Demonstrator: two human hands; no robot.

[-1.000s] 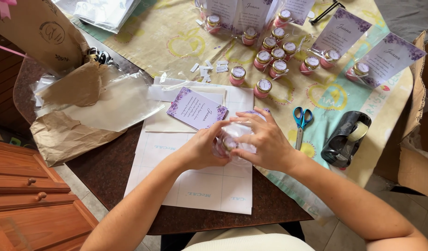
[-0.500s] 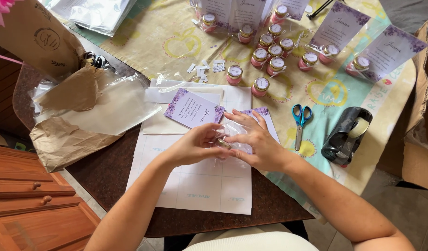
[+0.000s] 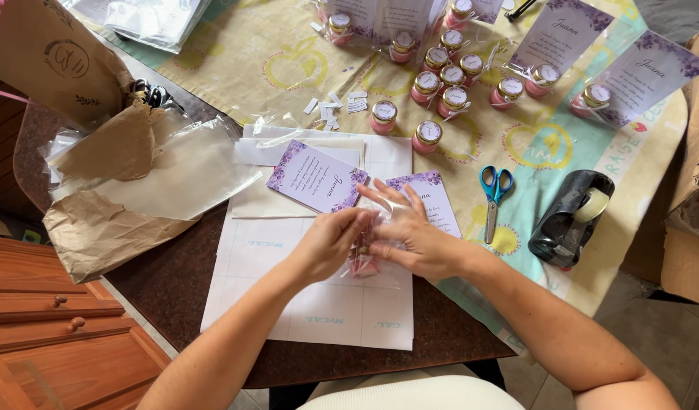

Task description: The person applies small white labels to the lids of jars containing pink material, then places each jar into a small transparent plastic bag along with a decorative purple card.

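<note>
While left hand [image 3: 330,241] and right hand [image 3: 410,239] grip, crinkly clear wrap [image 3: 372,254] covers small pink jar [image 3: 362,263].

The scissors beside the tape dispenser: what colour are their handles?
Blue handles on the scissors, clearest in the head view.

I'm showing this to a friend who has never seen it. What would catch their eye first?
Mid-table, the left hand and right hand meet on a pink jar in a clear bag. Behind them stands a cluster of gold-lidded jars. Blue scissors and a black tape dispenser lie to the right.
</note>
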